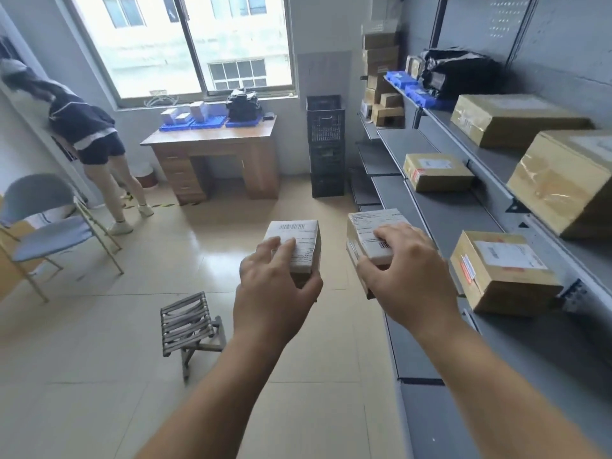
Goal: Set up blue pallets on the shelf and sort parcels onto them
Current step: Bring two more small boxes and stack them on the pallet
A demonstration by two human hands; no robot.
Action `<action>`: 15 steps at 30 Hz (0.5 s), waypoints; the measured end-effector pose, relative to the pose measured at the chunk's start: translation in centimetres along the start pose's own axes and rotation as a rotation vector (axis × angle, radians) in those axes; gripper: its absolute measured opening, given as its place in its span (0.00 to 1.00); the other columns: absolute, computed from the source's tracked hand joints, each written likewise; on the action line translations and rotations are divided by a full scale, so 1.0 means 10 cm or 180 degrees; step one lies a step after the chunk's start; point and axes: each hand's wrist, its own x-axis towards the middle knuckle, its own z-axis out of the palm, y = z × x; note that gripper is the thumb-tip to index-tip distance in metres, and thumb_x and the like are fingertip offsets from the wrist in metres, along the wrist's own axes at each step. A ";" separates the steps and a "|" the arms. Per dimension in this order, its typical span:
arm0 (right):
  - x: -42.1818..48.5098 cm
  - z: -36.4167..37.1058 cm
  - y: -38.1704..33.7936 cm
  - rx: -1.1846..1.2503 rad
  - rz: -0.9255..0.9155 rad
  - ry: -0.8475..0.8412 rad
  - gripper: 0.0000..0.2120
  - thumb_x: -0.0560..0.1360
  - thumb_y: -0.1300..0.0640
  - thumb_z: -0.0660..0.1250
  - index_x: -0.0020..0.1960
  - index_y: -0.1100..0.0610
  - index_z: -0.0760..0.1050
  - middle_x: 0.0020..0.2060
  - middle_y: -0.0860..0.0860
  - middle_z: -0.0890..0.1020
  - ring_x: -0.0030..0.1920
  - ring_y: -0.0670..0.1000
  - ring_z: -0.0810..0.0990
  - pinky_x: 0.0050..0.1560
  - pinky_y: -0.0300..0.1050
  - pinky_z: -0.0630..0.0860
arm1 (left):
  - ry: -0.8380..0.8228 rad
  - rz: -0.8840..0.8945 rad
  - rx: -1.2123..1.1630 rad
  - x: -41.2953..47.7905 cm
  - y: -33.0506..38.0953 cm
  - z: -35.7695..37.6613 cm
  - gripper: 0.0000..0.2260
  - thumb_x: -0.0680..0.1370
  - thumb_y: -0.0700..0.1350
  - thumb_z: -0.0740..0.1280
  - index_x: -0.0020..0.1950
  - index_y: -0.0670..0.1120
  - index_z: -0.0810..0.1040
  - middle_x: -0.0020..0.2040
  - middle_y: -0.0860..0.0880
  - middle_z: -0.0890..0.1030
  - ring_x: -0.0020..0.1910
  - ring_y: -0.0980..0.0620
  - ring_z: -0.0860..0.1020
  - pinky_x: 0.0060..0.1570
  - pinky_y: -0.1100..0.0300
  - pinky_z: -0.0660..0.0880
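Parcels sit in both grips: the left hand holds the left parcel from above, and the right hand holds the right parcel the same way. Sorting is in hand, I judge. Next, both should go to the blue pallets on the shelf, at 1 o'clock.

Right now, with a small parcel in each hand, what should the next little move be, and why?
Probably step forward and carry both toward the blue pallets at the far end of the shelf. The left hand grips a labelled parcel, the right hand a second parcel, and the near stretch shows only bare grey metal under its cardboard boxes.
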 end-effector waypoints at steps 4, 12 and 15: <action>0.76 0.23 0.13 0.0033 -0.0099 -0.0080 0.24 0.74 0.48 0.69 0.67 0.55 0.77 0.66 0.50 0.80 0.68 0.53 0.73 0.66 0.58 0.73 | 0.0140 -0.0173 -0.0029 0.67 0.05 0.23 0.31 0.75 0.62 0.68 0.76 0.54 0.70 0.77 0.53 0.68 0.72 0.43 0.65 0.67 0.49 0.69; 1.96 0.95 0.22 0.0027 -0.0201 -0.0108 0.23 0.73 0.48 0.69 0.66 0.54 0.78 0.65 0.49 0.80 0.68 0.52 0.73 0.64 0.55 0.71 | 0.0145 -0.0276 -0.0094 1.95 -0.15 0.69 0.31 0.75 0.61 0.68 0.77 0.55 0.69 0.77 0.54 0.66 0.72 0.44 0.64 0.66 0.49 0.70; 2.49 1.28 0.19 -0.0027 -0.0235 -0.0037 0.23 0.73 0.47 0.69 0.65 0.54 0.79 0.64 0.49 0.80 0.67 0.51 0.74 0.63 0.54 0.71 | 0.0198 -0.0204 -0.0139 2.55 -0.29 0.87 0.31 0.75 0.61 0.68 0.76 0.55 0.70 0.77 0.53 0.67 0.72 0.44 0.65 0.65 0.49 0.70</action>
